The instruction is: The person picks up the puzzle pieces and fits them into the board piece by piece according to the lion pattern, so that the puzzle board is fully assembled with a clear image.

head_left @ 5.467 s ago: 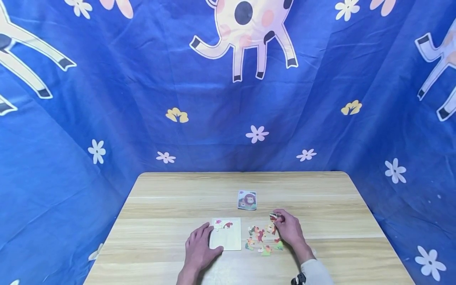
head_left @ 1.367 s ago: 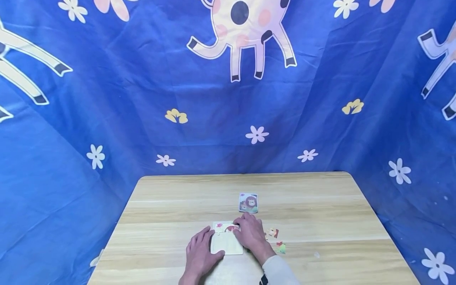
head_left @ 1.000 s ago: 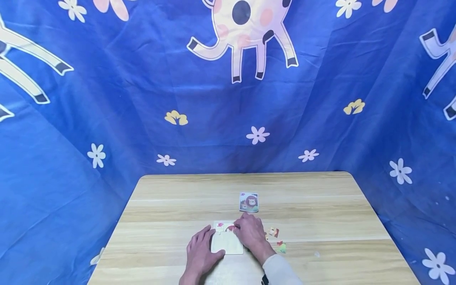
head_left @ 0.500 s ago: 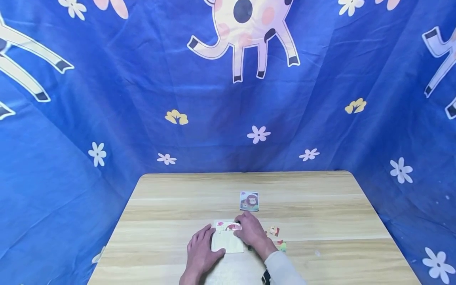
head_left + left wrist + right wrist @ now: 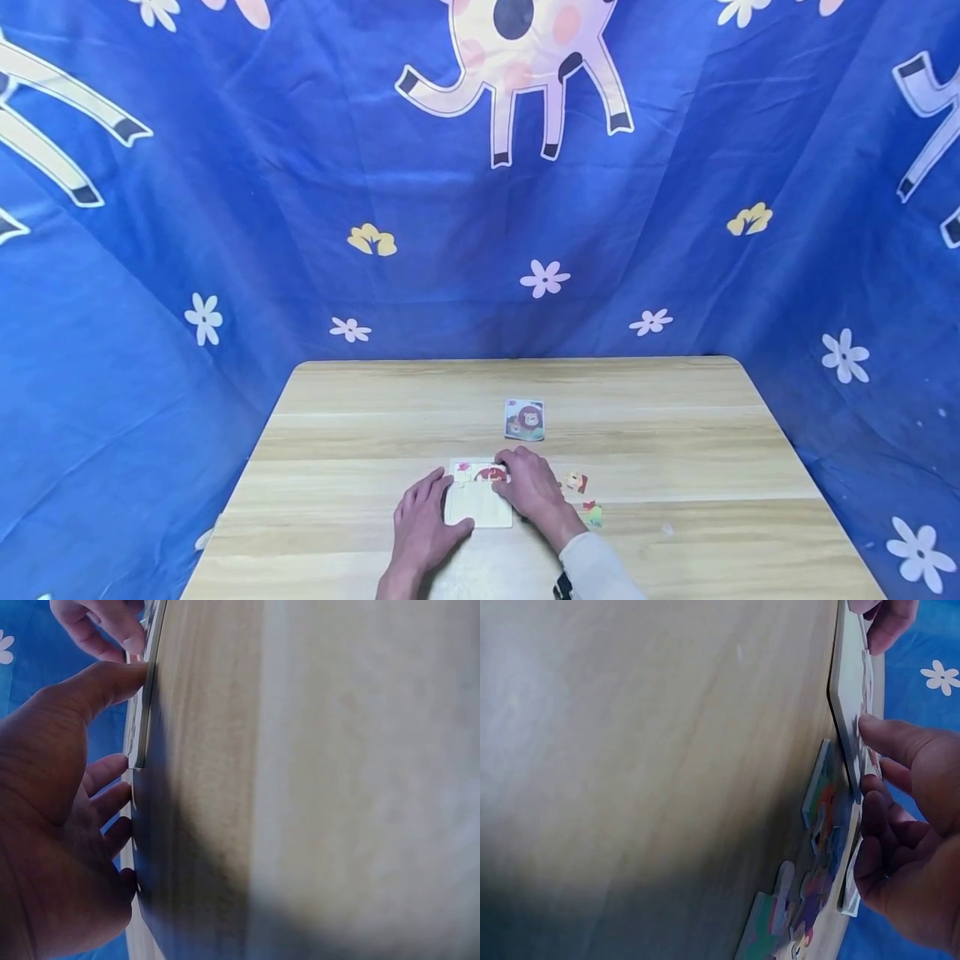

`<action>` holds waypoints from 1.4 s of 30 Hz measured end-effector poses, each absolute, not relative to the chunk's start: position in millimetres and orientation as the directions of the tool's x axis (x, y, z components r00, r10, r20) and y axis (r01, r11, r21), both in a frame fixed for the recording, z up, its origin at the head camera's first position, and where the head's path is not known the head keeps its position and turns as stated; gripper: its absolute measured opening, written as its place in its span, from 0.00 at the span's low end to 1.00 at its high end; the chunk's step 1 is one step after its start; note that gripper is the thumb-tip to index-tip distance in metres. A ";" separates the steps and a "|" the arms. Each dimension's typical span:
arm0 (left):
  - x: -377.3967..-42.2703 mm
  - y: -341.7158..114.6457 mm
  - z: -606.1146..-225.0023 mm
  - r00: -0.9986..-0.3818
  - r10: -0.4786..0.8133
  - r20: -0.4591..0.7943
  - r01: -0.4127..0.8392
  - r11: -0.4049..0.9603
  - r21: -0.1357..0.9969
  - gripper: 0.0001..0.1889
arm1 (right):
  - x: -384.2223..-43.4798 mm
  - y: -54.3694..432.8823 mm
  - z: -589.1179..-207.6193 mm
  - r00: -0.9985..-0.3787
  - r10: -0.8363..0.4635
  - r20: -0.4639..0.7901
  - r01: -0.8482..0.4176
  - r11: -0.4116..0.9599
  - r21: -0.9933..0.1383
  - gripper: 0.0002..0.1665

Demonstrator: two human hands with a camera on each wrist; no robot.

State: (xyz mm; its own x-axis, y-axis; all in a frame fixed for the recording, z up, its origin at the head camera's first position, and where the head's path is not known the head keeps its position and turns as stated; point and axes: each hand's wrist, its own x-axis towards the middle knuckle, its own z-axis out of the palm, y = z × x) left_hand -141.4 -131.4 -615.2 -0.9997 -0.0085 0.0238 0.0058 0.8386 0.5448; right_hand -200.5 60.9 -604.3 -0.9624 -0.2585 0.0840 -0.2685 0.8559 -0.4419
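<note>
A pale square jigsaw board [image 5: 478, 510] lies flat on the table. Along its far edge runs a row of pieces, with a pink shape [image 5: 463, 467] at the left and a brown lion's mane beside it. My left hand [image 5: 422, 521] holds the board's near-left corner, thumb at the front edge and index finger at the left edge. At the far-right corner, thumb and index finger of my right hand [image 5: 534, 483] pinch a puzzle piece [image 5: 498, 472] against the board. Those fingers partly cover the piece. In the right wrist view, the right thumb lies over the board's face [image 5: 849, 682].
Behind the board lies a lion picture card [image 5: 524, 419]. Loose puzzle pieces [image 5: 576, 481] sit right of the right hand, one with green [image 5: 593, 514]; the forearm hides others, which show in the right wrist view. A blue patterned curtain [image 5: 450, 292] surrounds the wooden table [image 5: 360, 417].
My right hand has carried a piece leftwards from the loose ones to the board's far-right corner. Lately its fingers have shifted only slightly there. My left hand has stayed at the board.
</note>
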 end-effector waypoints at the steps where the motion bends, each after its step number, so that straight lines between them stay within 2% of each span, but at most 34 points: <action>1: -141.7 -131.5 -615.0 -1.000 -0.010 0.027 0.006 0.838 0.546 0.41 | -200.6 61.3 -603.9 -0.963 -0.256 0.081 -0.265 0.853 -0.450 0.22; 6: -141.8 -131.2 -616.2 -0.998 -0.017 0.065 0.022 0.839 0.544 0.40 | -202.7 61.9 -603.5 -0.960 -0.267 0.078 -0.272 0.843 -0.465 0.22; 12: -142.5 -130.2 -613.7 -0.999 -0.011 0.039 0.012 0.835 0.551 0.41 | -206.3 59.0 -602.8 -0.963 -0.254 0.086 -0.265 0.855 -0.445 0.17; 20: -142.6 -129.9 -612.8 -0.999 -0.014 0.049 0.016 0.834 0.551 0.41 | -205.8 53.7 -604.4 -0.948 -0.268 0.174 -0.317 0.849 -0.423 0.09; 27: -143.0 -128.7 -611.2 -0.999 -0.008 0.031 0.011 0.834 0.551 0.41 | -204.0 59.3 -599.2 -0.957 -0.283 0.060 -0.280 0.853 -0.441 0.18; 32: -142.8 -127.9 -611.8 -1.000 -0.005 0.029 0.012 0.838 0.545 0.41 | -206.1 64.0 -603.7 -0.950 -0.306 0.061 -0.303 0.857 -0.417 0.19; 42: -141.1 -130.1 -615.4 -1.000 -0.016 0.014 -0.005 0.833 0.553 0.41 | -197.1 80.1 -608.0 -0.966 -0.257 0.033 -0.237 0.824 -0.514 0.26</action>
State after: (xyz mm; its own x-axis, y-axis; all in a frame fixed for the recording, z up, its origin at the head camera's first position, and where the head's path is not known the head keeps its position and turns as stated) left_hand -141.1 -130.1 -615.4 -0.9998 -0.0158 0.0145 -0.0051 0.8332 0.5530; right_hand -197.1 80.1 -608.0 -0.9658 -0.2573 0.0330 -0.2372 0.8243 -0.5140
